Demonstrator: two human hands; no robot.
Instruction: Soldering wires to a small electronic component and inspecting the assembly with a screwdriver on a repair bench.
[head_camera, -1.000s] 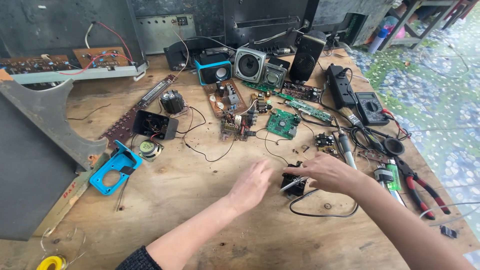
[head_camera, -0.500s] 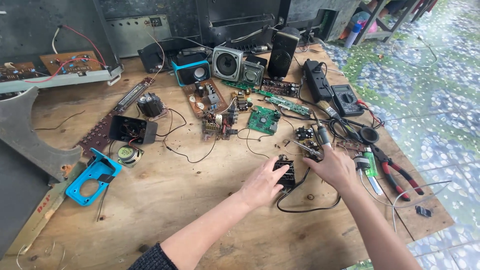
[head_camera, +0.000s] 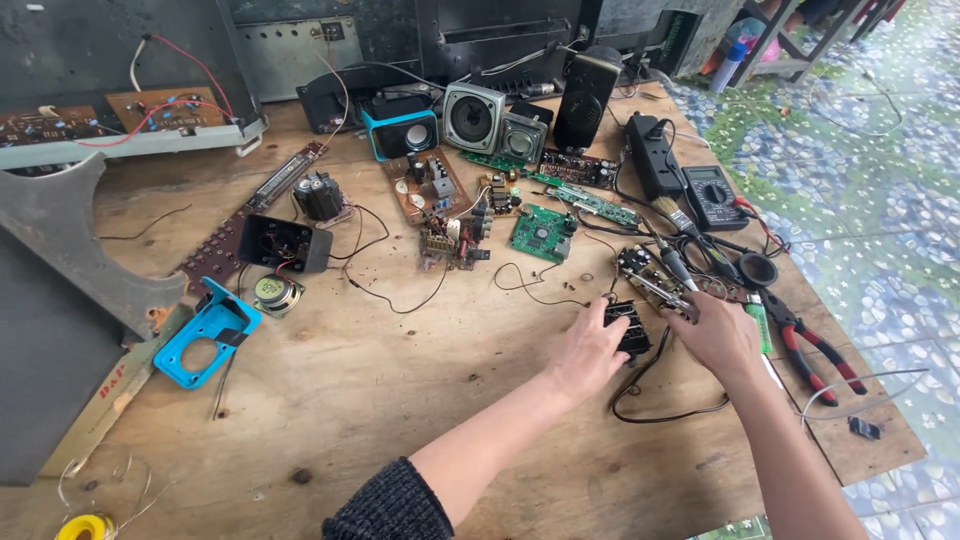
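At the centre right of the frame both hands meet over a small black component (head_camera: 630, 325) lying on the wooden worktop (head_camera: 400, 400). The left hand (head_camera: 592, 352) rests flat with its fingers against the component's left side; the right hand (head_camera: 722, 335) grips a thin metal tool (head_camera: 660, 290) angled toward the upper left. A black cable (head_camera: 650, 400) loops below the hands. Red-handled pliers (head_camera: 815, 345) lie to the right, a green circuit board (head_camera: 541, 232) above, small speakers (head_camera: 473, 117) at the upper centre, and a blue plastic frame (head_camera: 205, 332) at the left.
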